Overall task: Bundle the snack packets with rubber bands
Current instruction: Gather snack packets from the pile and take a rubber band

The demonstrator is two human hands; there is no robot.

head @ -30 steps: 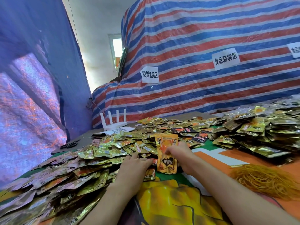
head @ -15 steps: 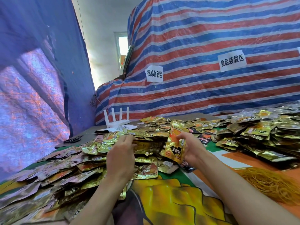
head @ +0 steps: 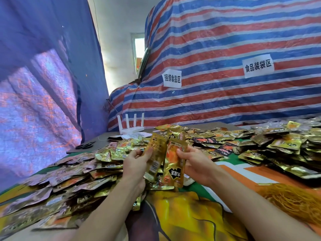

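Heaps of loose snack packets (head: pixel 69 171) covered the table (head: pixel 182 214) at left and far right, none visibly banded, and the tangle of rubber bands (head: pixel 291 202) lay untouched at near right, so bundling seemed barely begun, with only gathering under way. Above the table's middle the left hand (head: pixel 137 164) pinched a gold packet (head: pixel 155 153) between thumb and curled fingers, while the right hand (head: pixel 196 164) gripped an orange-fronted packet (head: pixel 174 164) just beside it. Both packets stood nearly upright, long axes running up and down, the orange-fronted one's print upside down, so its head end apparently pointed down.
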